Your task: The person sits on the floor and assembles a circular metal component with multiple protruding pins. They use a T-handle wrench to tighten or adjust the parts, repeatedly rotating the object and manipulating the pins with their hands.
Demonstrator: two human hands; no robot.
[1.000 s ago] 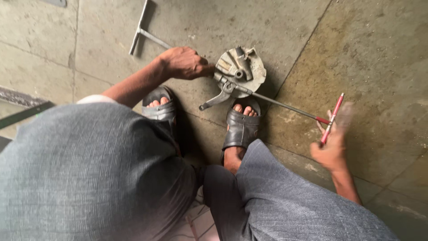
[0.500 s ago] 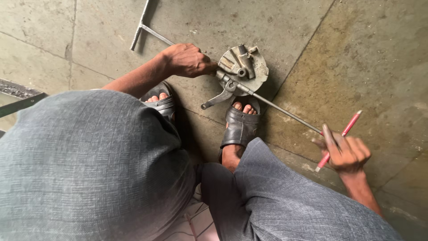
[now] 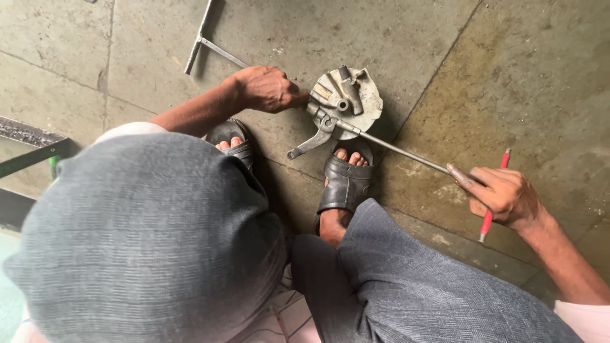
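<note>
A round grey metal plate [image 3: 356,95] with a lever arm lies on the stone floor just ahead of my right sandal [image 3: 346,181]. My left hand [image 3: 267,89] presses its fingertips against the plate's left edge. A long thin metal rod [image 3: 400,151] runs from the plate's hub down to the right. My right hand [image 3: 502,194] grips the rod's far end and also holds a thin red-handled tool [image 3: 494,197] that sticks out above and below the fist.
A T-shaped metal bar [image 3: 206,38] lies on the floor at the top left. My left sandal [image 3: 232,143] is beside my knee. Dark metal bars [image 3: 32,152] sit at the left edge. Grey trouser legs fill the lower view.
My right hand has come down from mid-air onto the rod's end, with the red tool still in it. The left hand has stayed at the plate.
</note>
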